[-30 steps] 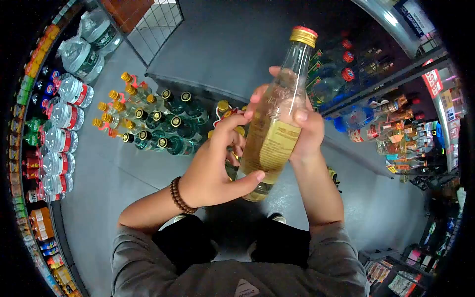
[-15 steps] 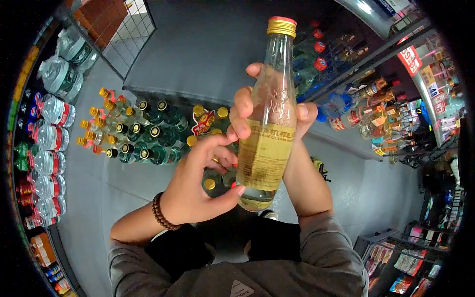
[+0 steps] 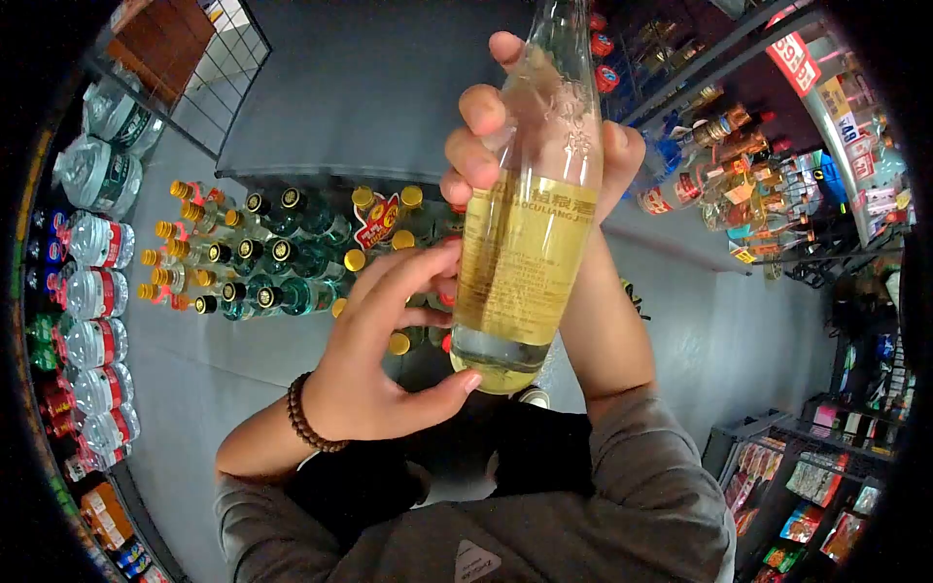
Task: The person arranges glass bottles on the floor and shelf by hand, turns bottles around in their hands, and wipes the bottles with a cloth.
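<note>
A clear glass bottle of liquor [image 3: 530,262] with a yellow printed label tilts in front of me, its cap cut off by the top edge of the view. My right hand [image 3: 476,146] wraps the upper body from behind, fingers on the left side and thumb on the right. Around the lower left side curves my left hand [image 3: 374,355], the thumb at the base and the index finger along the label's edge; its other fingertips are partly hidden. A beaded bracelet [image 3: 305,413] circles my left wrist.
Several green bottles with black caps [image 3: 282,253] and yellow-capped bottles [image 3: 180,243] stand on the floor beyond my left hand. Water jugs [image 3: 97,293] line the left shelf. A bottle rack [image 3: 748,185] with price tags is at right; packets [image 3: 816,476] fill a lower-right rack.
The bottle has shifted up and its cap has left the view. Both hands keep their hold; my right hand has risen with the bottle. The surroundings have shifted slightly.
</note>
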A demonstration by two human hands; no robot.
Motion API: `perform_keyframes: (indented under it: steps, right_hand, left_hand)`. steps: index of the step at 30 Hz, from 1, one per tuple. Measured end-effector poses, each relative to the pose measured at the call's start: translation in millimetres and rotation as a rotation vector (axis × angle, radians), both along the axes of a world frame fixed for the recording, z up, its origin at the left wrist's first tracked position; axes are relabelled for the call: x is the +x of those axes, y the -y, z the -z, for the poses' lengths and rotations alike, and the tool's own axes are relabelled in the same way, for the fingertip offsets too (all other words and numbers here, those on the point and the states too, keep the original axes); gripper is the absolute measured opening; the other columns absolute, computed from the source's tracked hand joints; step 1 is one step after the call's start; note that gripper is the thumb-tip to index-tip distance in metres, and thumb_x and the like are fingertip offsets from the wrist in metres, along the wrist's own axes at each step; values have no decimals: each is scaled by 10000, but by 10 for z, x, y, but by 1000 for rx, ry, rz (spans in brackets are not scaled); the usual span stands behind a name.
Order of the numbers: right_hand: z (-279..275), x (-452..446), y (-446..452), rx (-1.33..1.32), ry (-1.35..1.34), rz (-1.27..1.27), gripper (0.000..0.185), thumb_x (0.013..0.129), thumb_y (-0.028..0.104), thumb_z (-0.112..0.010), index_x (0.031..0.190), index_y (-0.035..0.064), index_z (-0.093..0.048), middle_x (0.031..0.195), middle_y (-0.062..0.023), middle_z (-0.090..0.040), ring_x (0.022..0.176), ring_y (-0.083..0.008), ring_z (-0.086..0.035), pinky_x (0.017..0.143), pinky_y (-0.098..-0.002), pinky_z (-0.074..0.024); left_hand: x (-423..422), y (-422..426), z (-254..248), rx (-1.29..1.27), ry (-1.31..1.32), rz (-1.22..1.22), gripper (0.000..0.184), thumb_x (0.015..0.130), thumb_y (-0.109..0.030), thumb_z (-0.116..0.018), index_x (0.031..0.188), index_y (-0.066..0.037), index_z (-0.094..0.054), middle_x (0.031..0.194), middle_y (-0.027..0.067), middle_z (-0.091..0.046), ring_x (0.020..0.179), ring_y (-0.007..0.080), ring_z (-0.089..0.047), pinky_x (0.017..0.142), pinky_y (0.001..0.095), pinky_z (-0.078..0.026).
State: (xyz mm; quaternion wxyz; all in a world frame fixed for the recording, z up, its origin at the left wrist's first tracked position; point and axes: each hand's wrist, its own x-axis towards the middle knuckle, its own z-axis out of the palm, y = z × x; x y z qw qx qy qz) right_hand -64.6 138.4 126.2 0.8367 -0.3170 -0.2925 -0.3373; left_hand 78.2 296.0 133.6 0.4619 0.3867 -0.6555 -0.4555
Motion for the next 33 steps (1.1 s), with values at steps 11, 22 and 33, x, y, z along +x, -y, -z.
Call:
perform_keyframes:
  steps: [11, 22, 33]
  right_hand:
    - [6, -4, -9, -13, -82, 131, 768, 778, 437, -507, 1377, 19, -273, 1129, -227, -499, 904, -339, -570, 830, -484, -504]
    - [-62, -58, -72, 160, -303, 192, 764, 715, 305, -586, 1366, 33, -295, 1090, -279, -531, 932, -427, -564, 829, -522, -476]
    - [-63, -26, -86, 216, -289, 140, 732, 737, 276, -562, 1370, 37, -284, 1118, -284, -515, 977, -439, -556, 858, -550, -458]
  left_hand:
    - [-15, 13, 70, 64, -13, -13, 853, 671, -113, -762, 1380, -45, -293, 1240, 124, -390, 1121, 231, -478, 864, 365, -491]
    - [14, 10, 173, 146, -83, -1, 887, 666, -79, -754, 1401, -58, -260, 1284, 105, -356, 1144, 227, -461, 880, 370, -470]
    - [60, 13, 189, 177, -114, 15, 894, 676, -37, -723, 1414, -63, -218, 1331, 96, -329, 1169, 228, -444, 886, 366, -437]
